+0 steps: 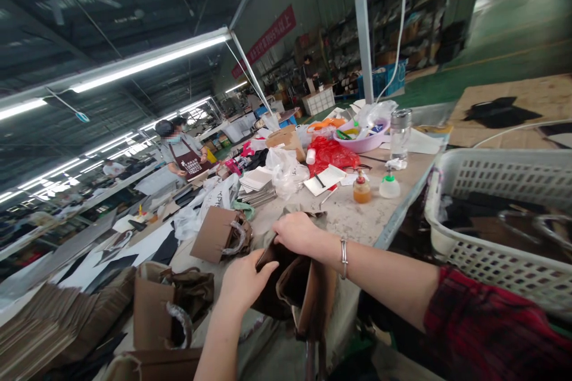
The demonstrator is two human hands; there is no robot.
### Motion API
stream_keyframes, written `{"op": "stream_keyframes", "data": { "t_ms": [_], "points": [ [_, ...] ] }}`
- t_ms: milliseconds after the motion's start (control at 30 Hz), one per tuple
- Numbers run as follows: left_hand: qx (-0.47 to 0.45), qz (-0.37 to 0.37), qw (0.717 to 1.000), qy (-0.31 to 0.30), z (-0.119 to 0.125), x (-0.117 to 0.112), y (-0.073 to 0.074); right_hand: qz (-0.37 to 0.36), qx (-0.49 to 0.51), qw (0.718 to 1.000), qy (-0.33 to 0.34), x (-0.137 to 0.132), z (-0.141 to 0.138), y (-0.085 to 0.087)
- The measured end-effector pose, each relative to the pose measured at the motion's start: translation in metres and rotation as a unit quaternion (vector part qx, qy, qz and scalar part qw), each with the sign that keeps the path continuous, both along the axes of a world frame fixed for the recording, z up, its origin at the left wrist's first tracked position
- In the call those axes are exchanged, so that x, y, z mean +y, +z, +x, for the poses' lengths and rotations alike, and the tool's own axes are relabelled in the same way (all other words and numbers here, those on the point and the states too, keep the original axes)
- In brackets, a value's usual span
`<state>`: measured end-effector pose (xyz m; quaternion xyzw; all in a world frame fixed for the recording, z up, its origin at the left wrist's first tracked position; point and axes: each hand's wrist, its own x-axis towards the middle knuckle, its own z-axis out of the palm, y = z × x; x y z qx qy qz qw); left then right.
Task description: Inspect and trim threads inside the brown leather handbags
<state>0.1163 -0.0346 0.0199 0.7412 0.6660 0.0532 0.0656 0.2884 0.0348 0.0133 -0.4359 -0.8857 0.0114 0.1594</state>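
A brown handbag (316, 303) stands open at the table's front edge, its dark inside facing up toward me. My right hand (298, 233), with a bangle at the wrist, is closed on the bag's far rim. My left hand (245, 278) grips the bag's left edge between thumb and fingers; some of its fingers are hidden behind the panel. To the left lie similar brown bags: one (210, 237) just beyond my left hand, and another (152, 309) nearer, each with a plastic-wrapped handle.
Stacked brown panels (40, 327) lie at far left. A white plastic basket (496, 164) stands at right. Farther back are an amber bottle (361, 191), a green-topped bottle (389, 187), a glass jar (400, 137) and a purple basin (364, 141). A person in an apron (187, 161) stands across the table.
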Motion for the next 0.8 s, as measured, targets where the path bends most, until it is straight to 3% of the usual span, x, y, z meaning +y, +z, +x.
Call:
{"op": "stream_keyframes", "data": {
  "t_ms": [133, 233, 500, 800],
  "points": [
    [0.083, 0.011, 0.996, 0.010, 0.021, 0.025, 0.001, -0.004, -0.006, 1.000, -0.014, 0.000, -0.003, 0.001],
    [0.094, 0.020, 0.995, 0.022, 0.023, 0.034, -0.005, -0.002, -0.012, 1.000, -0.016, -0.001, 0.001, 0.003],
    [0.085, 0.039, 0.995, 0.025, 0.017, 0.035, -0.015, 0.008, -0.023, 0.999, -0.023, -0.001, 0.027, 0.011],
    [0.090, 0.049, 0.994, 0.027, 0.023, 0.030, -0.017, -0.011, -0.029, 0.998, -0.062, -0.001, 0.022, 0.013]
  ]
}}
